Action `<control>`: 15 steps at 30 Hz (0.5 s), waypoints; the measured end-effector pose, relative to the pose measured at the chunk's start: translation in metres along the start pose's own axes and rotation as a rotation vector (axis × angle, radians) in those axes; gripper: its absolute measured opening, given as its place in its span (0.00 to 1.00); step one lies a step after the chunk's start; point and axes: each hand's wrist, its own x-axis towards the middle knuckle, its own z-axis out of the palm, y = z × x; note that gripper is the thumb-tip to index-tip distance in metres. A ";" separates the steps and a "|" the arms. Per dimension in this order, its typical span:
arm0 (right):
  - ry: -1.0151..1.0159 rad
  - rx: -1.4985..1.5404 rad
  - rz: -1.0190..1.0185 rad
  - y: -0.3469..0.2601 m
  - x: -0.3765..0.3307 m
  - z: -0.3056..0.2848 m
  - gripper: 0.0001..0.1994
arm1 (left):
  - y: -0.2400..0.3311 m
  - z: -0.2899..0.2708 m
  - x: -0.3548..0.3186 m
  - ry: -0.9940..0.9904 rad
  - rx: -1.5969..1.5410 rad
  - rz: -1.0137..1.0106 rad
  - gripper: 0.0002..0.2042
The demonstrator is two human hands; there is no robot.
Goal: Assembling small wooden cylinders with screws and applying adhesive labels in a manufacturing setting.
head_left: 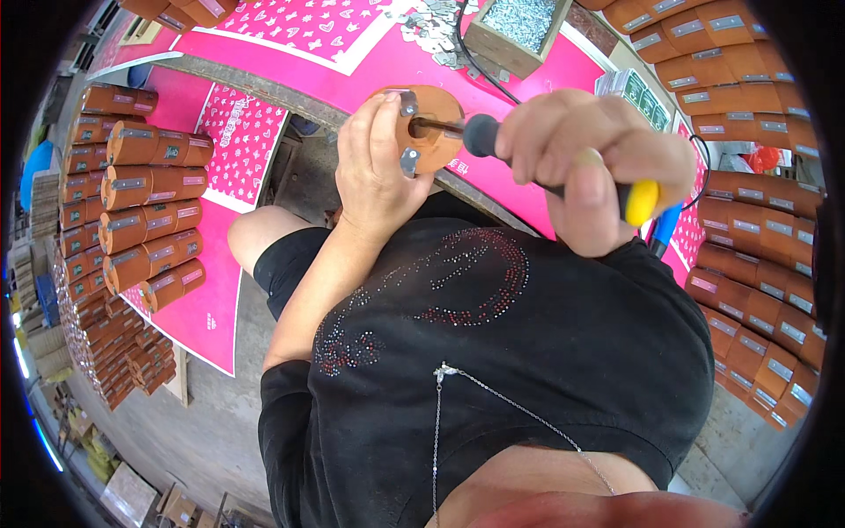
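Observation:
A short orange-brown cylinder [438, 155] with a dark hole in its face and small metal plates [409, 161] at its edge is gripped by my left hand [374, 163]. Those fingers wrap its left side, above the table's near edge. My right hand [585, 158] is closed around a tool with a black-and-yellow handle [481, 135]. Its thin dark shaft points left and reaches into the cylinder's hole. The tip is hidden inside, so its exact kind cannot be told.
A wooden box [509, 55] of small metal parts stands at the back, beside loose metal plates [431, 35]. Orange-brown cylinders [154, 185] are stacked on the left, and more [753, 238] on the right. A black cable [475, 66] crosses the pink table [308, 88].

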 end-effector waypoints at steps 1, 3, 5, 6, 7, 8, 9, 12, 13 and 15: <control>0.003 0.000 -0.002 0.000 -0.001 0.000 0.12 | 0.000 -0.001 0.000 0.008 -0.001 -0.008 0.35; 0.014 -0.089 -0.003 0.002 -0.003 0.004 0.10 | 0.002 0.001 0.003 0.014 -0.012 -0.009 0.35; -0.012 -0.237 0.039 0.028 -0.021 0.009 0.10 | 0.002 0.001 0.002 0.069 0.008 0.004 0.37; -0.042 -0.403 0.090 0.037 -0.030 0.012 0.09 | 0.002 0.002 0.002 0.065 -0.001 0.006 0.37; -0.039 -0.405 0.089 0.041 -0.035 0.015 0.09 | 0.001 0.003 0.004 0.077 -0.001 0.006 0.37; -0.033 -0.322 0.088 0.043 -0.039 0.017 0.09 | 0.000 0.003 0.004 0.089 -0.002 0.006 0.37; -0.029 -0.234 0.082 0.047 -0.040 0.016 0.09 | 0.000 0.003 0.006 0.080 0.020 0.018 0.37; 0.008 -0.089 0.022 0.011 -0.018 0.006 0.09 | -0.002 0.000 0.005 0.081 0.007 -0.023 0.39; 0.014 -0.090 0.025 0.005 -0.013 0.004 0.09 | -0.002 -0.003 0.008 0.061 0.011 -0.050 0.40; -0.028 0.005 -0.060 -0.001 -0.005 0.000 0.09 | -0.001 -0.005 0.006 0.048 -0.002 -0.083 0.41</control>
